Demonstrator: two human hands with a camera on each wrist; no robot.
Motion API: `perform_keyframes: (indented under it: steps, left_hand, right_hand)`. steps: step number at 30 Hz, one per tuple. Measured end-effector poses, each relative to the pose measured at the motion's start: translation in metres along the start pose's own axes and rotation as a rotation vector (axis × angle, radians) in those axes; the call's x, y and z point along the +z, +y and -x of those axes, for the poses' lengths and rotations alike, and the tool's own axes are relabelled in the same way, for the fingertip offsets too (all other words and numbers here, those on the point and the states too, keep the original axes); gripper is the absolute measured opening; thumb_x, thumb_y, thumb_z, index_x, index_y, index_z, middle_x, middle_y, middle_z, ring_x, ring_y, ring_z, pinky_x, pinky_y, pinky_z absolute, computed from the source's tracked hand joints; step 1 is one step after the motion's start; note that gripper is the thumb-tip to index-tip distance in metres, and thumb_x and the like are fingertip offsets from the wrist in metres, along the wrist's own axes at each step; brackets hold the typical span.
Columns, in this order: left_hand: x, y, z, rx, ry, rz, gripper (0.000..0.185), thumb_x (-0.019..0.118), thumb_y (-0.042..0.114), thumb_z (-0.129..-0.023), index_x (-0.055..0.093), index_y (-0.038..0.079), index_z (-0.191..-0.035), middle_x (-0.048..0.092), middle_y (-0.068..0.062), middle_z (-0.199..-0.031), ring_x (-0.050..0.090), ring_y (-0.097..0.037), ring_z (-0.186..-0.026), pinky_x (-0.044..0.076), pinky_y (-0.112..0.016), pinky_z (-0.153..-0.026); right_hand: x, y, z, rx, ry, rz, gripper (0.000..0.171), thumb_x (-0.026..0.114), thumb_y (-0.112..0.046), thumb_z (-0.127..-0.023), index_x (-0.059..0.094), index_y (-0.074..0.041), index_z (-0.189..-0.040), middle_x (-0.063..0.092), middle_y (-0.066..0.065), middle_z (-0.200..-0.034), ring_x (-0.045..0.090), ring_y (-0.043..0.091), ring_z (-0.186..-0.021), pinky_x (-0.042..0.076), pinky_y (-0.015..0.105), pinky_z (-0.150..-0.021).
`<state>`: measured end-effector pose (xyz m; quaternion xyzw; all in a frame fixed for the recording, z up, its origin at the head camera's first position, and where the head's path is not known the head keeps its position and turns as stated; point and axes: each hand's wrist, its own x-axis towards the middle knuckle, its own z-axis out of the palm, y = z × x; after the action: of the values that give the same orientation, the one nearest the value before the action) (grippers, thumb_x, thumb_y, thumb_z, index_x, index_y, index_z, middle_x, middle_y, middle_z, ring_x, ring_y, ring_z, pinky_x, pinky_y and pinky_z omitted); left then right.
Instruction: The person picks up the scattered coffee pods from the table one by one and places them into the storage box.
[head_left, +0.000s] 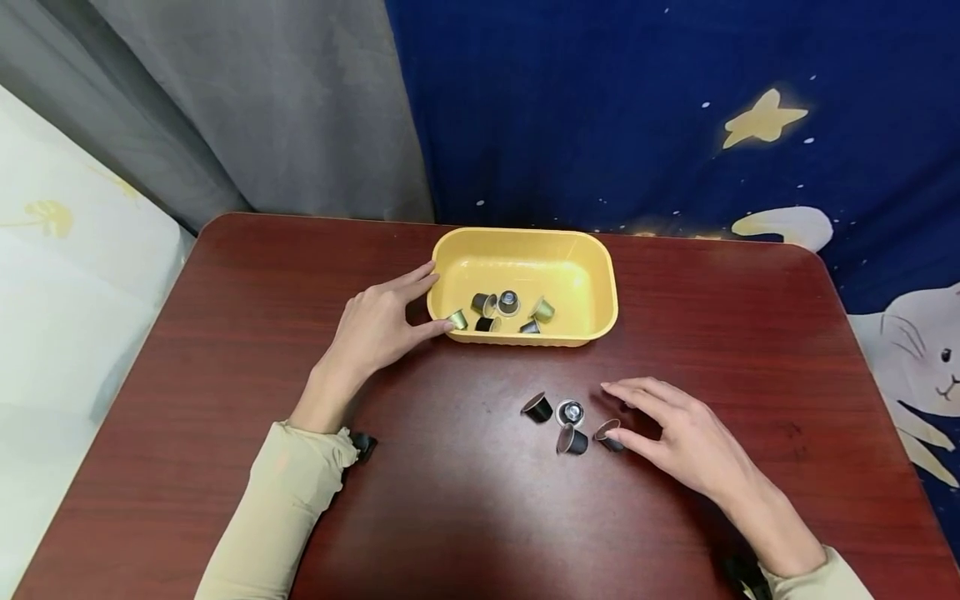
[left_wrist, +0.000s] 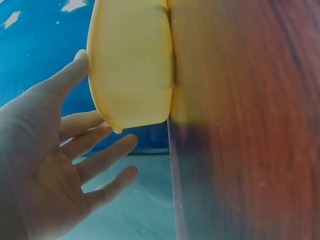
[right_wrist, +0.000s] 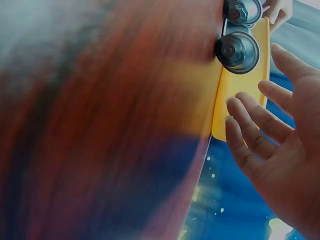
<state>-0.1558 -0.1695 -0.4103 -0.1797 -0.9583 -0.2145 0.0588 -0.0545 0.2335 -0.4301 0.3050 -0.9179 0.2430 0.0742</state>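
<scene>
A yellow plastic tub [head_left: 592, 321] sits at the table's back edge, with several coffee capsules, among them a light green capsule [head_left: 543, 310], lying in its near-left part. My left hand [head_left: 378, 325] touches the tub's left end, thumb on the near corner of the rim; in the left wrist view its fingers are spread loosely. Several dark capsules lie in front of the tub, including a tilted black capsule [head_left: 537, 408] and an upturned capsule [head_left: 570, 413]. Over the rightmost capsule [head_left: 609, 437], my right hand [head_left: 682, 429] is spread, its thumb tip overlapping it.
The dark red wooden table [head_left: 450, 517] has rounded back corners. Behind it hang a grey curtain [head_left: 300, 108] and a blue cloth with stars [head_left: 600, 108]. A white patterned surface [head_left: 60, 333] stands along the left side.
</scene>
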Motion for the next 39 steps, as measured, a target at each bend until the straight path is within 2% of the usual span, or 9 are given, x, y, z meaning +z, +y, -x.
perform_keyframes:
  steps: [8, 16, 25, 34, 39]
  left_hand:
    - [-0.0020, 0.0017, -0.0013, -0.022, -0.024, 0.012, 0.076, 0.073, 0.061, -0.081, 0.058, 0.018, -0.142, 0.045, 0.012, -0.151, 0.065, -0.029, -0.112, 0.052, -0.048, -0.064]
    - [-0.0049, 0.0034, -0.0015, -0.026, -0.048, -0.007, 0.078, 0.071, 0.063, -0.081, 0.055, 0.019, -0.144, 0.043, 0.013, -0.153, 0.064, -0.029, -0.114, 0.053, -0.048, -0.068]
    - [-0.0049, 0.0040, -0.0009, -0.047, -0.071, -0.003, 0.079, 0.071, 0.063, -0.082, 0.053, 0.020, -0.145, 0.041, 0.012, -0.154, 0.065, -0.031, -0.110, 0.052, -0.049, -0.066]
    - [-0.0041, 0.0032, -0.0014, -0.042, -0.075, -0.002, 0.079, 0.070, 0.063, -0.082, 0.052, 0.019, -0.146, 0.040, 0.013, -0.154, 0.064, -0.030, -0.113, 0.053, -0.050, -0.071]
    - [-0.0039, 0.0025, -0.0015, -0.037, -0.073, 0.000, 0.078, 0.071, 0.062, -0.083, 0.052, 0.019, -0.146, 0.041, 0.013, -0.154, 0.064, -0.030, -0.113, 0.052, -0.051, -0.070]
  right_hand:
    - [0.0043, 0.0024, 0.0054, -0.010, -0.028, 0.014, 0.053, 0.085, -0.031, -0.076, 0.070, -0.021, -0.125, 0.066, -0.010, -0.117, 0.063, 0.006, -0.106, 0.043, 0.019, -0.093]
    - [0.0070, 0.0012, 0.0066, -0.025, -0.039, -0.007, 0.044, 0.086, -0.024, -0.076, 0.073, -0.023, -0.118, 0.067, -0.014, -0.111, 0.063, 0.003, -0.102, 0.046, 0.018, -0.088]
    - [0.0073, 0.0009, 0.0066, -0.017, -0.068, -0.004, 0.040, 0.086, -0.019, -0.076, 0.075, -0.025, -0.115, 0.066, -0.016, -0.108, 0.062, 0.001, -0.100, 0.047, 0.017, -0.087]
    - [0.0084, 0.0003, 0.0057, -0.069, -0.014, -0.019, 0.047, 0.087, -0.009, -0.071, 0.075, -0.019, -0.115, 0.071, -0.010, -0.109, 0.066, 0.009, -0.096, 0.048, 0.020, -0.086]
    - [0.0079, -0.0003, 0.0040, -0.060, -0.032, -0.036, 0.044, 0.086, -0.011, -0.074, 0.074, -0.017, -0.117, 0.072, -0.008, -0.112, 0.065, 0.008, -0.097, 0.046, 0.019, -0.087]
